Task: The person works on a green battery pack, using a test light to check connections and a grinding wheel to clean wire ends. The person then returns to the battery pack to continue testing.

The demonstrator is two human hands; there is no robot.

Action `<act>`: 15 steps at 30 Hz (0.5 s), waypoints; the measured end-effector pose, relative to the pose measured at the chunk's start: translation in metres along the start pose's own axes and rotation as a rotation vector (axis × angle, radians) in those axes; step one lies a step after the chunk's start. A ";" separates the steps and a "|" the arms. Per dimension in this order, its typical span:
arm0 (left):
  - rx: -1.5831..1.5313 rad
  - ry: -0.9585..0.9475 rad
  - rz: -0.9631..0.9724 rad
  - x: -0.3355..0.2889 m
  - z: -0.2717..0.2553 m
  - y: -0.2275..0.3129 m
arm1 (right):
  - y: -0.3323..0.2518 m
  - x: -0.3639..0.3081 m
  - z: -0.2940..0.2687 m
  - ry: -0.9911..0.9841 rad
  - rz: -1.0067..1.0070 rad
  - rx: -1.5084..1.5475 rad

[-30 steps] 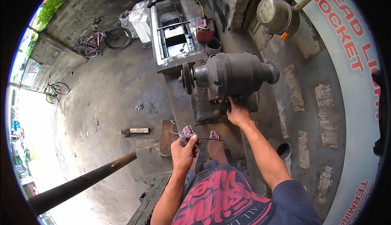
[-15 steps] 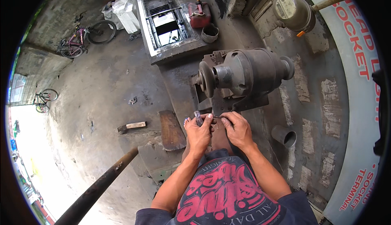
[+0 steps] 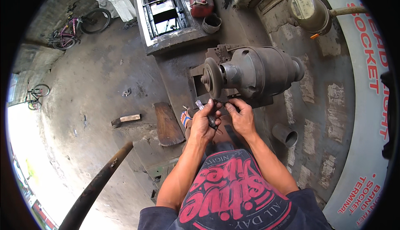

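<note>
Left grip (image 3: pixel 203 121) curls round a clear-handled tool (image 3: pixel 199 104); whether the right grip (image 3: pixel 243 116) pinches anything, I cannot tell; best steady both, clear of the wheel (image 3: pixel 213 78).

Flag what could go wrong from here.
1. Wheel contact: the grinding wheel on the motor shows no guard, and the bare left hand is just below its rim. A start-up could catch fingers; the view can't confirm power is off.
2. Dropped tool: the clear-handled tool in that hand could slip and strike the open-toed sandaled foot below.
</note>
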State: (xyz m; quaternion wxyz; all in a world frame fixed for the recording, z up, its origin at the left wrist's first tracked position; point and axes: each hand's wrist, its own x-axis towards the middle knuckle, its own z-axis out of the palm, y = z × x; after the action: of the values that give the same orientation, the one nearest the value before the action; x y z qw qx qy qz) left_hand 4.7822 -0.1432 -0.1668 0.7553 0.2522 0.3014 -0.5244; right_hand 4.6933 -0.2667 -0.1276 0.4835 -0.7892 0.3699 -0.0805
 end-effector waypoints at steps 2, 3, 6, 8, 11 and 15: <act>0.021 -0.007 0.017 0.000 0.002 0.000 | -0.001 0.001 0.001 -0.001 0.019 0.006; 0.045 0.004 0.022 0.000 0.004 0.001 | -0.002 0.001 0.002 0.003 0.009 0.010; 0.064 0.047 0.041 0.000 0.007 0.000 | -0.003 0.002 0.006 -0.007 0.073 0.048; 0.051 0.053 0.048 0.001 0.006 0.000 | -0.004 0.004 0.008 -0.012 0.070 0.045; 0.026 0.029 0.054 0.005 0.002 0.004 | -0.007 0.008 0.011 -0.020 0.057 0.022; 0.016 0.027 0.058 0.006 -0.003 0.009 | -0.017 0.012 0.013 -0.018 0.056 0.008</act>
State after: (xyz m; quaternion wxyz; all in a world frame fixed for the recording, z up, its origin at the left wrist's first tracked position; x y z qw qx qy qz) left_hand 4.7921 -0.1419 -0.1722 0.7641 0.2741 0.3001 -0.5010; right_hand 4.7169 -0.2611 -0.1238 0.4920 -0.7774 0.3872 -0.0613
